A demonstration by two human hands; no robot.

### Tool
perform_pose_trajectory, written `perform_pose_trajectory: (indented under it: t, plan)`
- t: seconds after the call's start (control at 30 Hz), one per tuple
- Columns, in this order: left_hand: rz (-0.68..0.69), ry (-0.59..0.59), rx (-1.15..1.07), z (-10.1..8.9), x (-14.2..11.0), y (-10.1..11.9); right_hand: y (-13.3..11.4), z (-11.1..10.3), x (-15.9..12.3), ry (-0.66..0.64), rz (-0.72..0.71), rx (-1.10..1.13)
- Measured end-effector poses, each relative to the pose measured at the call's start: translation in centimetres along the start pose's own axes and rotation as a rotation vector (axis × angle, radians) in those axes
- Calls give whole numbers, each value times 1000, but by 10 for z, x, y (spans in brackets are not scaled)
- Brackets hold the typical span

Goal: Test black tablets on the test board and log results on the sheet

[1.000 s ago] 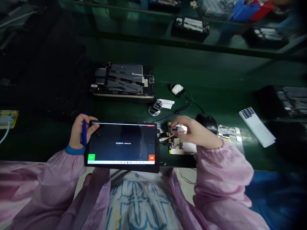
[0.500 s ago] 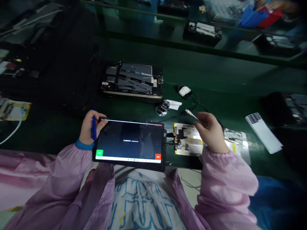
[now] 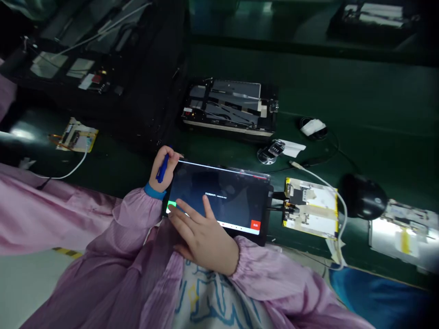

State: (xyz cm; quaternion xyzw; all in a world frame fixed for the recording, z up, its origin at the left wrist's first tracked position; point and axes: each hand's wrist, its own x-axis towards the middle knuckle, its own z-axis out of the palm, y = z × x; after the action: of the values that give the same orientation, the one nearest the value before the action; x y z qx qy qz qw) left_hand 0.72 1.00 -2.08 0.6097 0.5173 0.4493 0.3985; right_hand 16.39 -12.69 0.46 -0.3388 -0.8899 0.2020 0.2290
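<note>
A dark-screened tablet (image 3: 226,187) lies in front of me, with a green button at its lower left and a red button (image 3: 255,225) at its lower right. My left hand (image 3: 162,170) is closed around a blue pen (image 3: 162,168), its fingertips at the tablet's upper left corner. Over the lower left of the screen, my right hand (image 3: 202,240) is spread, holding nothing, one fingertip at the green button. Short black cables link the tablet's right side to a taped circuit board with flat cells (image 3: 311,208). A white cable (image 3: 322,178) lies loose across that board.
An opened device stack (image 3: 231,107) stands behind the tablet. Near it are a small chrome-based gadget (image 3: 270,151) and a coiled black cable (image 3: 313,129). A black rounded object (image 3: 365,196) and another board (image 3: 406,235) are at right. Large black equipment (image 3: 120,82) stands at left.
My right hand has let go of the white cable and moved left onto the tablet's screen. My left hand stays at the tablet's corner with the pen. The view has shifted left.
</note>
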Motion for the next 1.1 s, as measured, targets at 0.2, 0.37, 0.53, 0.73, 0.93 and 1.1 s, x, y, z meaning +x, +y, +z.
perform_pose_trajectory:
  t: [0.2, 0.37, 0.53, 0.73, 0.93, 1.1]
  plan:
    - [-8, -13, -32, 0, 0, 1, 20, -36, -34, 221, 239, -63]
    - [-18, -10, -70, 1, 1, 1, 32, -46, -75, 306, 378, -251]
    - [-12, -16, -84, 2, 2, -1, 30, -34, -96, 287, 405, -319]
    - [11, -11, -47, 3, 3, -3, 31, -27, -98, 264, 390, -341]
    - [29, -15, -33, 3, 3, -6, 26, -24, -95, 138, 376, -305]
    - [32, -12, -32, 2, 4, -7, 48, -41, -106, 424, 340, -180]
